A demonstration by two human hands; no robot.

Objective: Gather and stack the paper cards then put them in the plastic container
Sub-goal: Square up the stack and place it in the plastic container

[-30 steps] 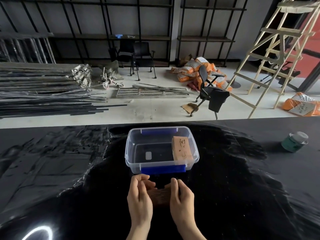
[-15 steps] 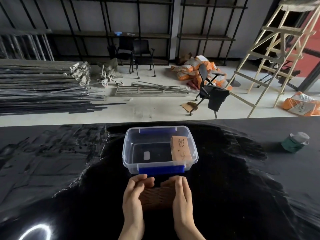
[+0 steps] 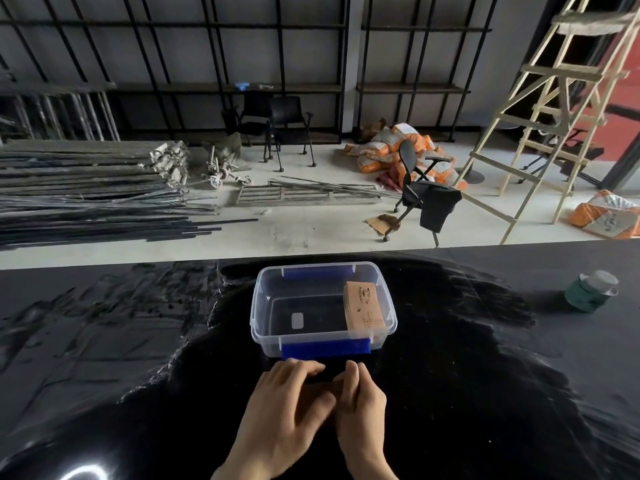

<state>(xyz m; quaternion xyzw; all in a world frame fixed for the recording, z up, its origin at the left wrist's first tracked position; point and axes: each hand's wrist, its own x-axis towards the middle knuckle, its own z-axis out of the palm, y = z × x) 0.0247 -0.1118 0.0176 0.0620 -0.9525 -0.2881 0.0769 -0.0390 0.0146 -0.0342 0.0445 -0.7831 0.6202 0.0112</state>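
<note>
Currently, your left hand [image 3: 284, 407] and right hand [image 3: 360, 407] meet palm-down on the black table [image 3: 485, 393], just in front of the plastic container [image 3: 389, 313]. Both hands curl closed around the paper cards [image 3: 329, 386], of which only a thin brown sliver shows between the fingers; the left hand is blurred, so the exact finger placement there cannot be told.

To complete the squaring step well:

1. Press the short ends of the stack inward with both hands evenly, so no card slips sideways.
2. Keep the lower edge against the table while you align; the glossy surface likely offers little friction, so cards may slide out if you loosen your hold.
3. Confirm that the edges are flush before you lift.
4. Pinch the stack firmly across its thickness, then raise it clear of the near blue latch [image 3: 325, 351] on the container rim.

Beyond your hands, the container stands open, with no lid on it. A brown card bundle [image 3: 363, 310] already rests inside against the right wall. The left part of the floor is free, so judge that as the place for this stack, beside the bundle.

Farther right, a green jar [image 3: 588, 292] stands well apart and plays no part.
</note>
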